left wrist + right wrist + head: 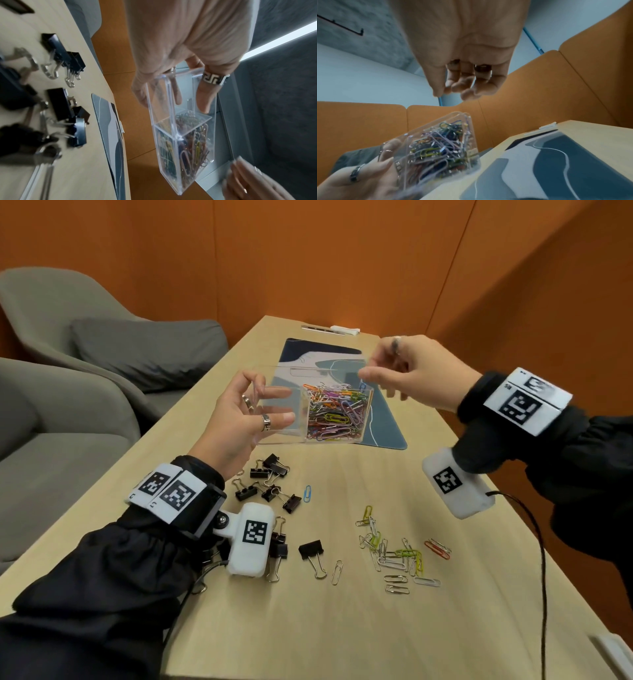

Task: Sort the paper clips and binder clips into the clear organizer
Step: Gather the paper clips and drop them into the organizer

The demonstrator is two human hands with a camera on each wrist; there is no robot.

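My left hand [253, 405] grips the clear organizer [274, 436] by its empty left compartment and holds it off the table [342, 628]. Its right compartment is packed with coloured paper clips [334, 412]. In the left wrist view my ringed fingers [204, 97] lie along the organizer [161, 102]. My right hand [394, 371] is at the organizer's upper right corner and seems to pinch the raised clear lid [318, 368]. Black binder clips [270, 484] lie on the table under my left wrist. Loose paper clips [394, 553] lie nearer me, to the right.
A blue-grey desk mat [387, 426] lies beneath and behind the organizer. Grey armchairs [102, 344] stand along the table's left side, with orange walls behind. A black cable [534, 542] runs down the right of the table. A single blue paper clip [308, 493] lies beside the binder clips.
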